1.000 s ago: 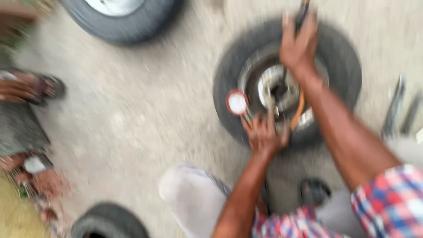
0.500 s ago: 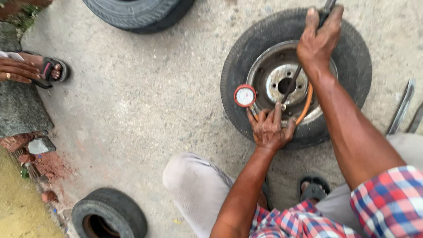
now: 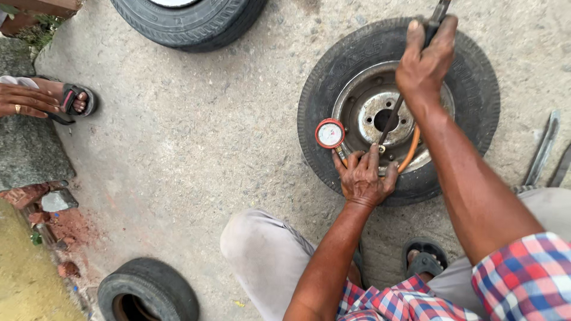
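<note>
A black tyre on a grey steel rim [image 3: 333, 89] lies flat on the concrete. My left hand [image 3: 364, 177] presses on the near side of the tyre, fingers spread over the rim edge, beside a round pressure gauge with a red ring [image 3: 330, 133]. An orange hose [image 3: 411, 150] curves along the rim from there. My right hand [image 3: 426, 59] is closed around the handle of a long dark metal bar [image 3: 392, 116], which slants down into the rim near my left fingers.
A large tyre [image 3: 190, 21] lies at the top, a small one [image 3: 148, 294] at the bottom left. Another person's sandalled foot [image 3: 74, 100] and hand [image 3: 24, 100] are at the left by a stone kerb [image 3: 30, 154]. Metal bars [image 3: 544, 148] lie at the right.
The view has steadied and drawn closer. My right hand has stayed on the bar and my left hand on the tyre's near edge by the gauge.
</note>
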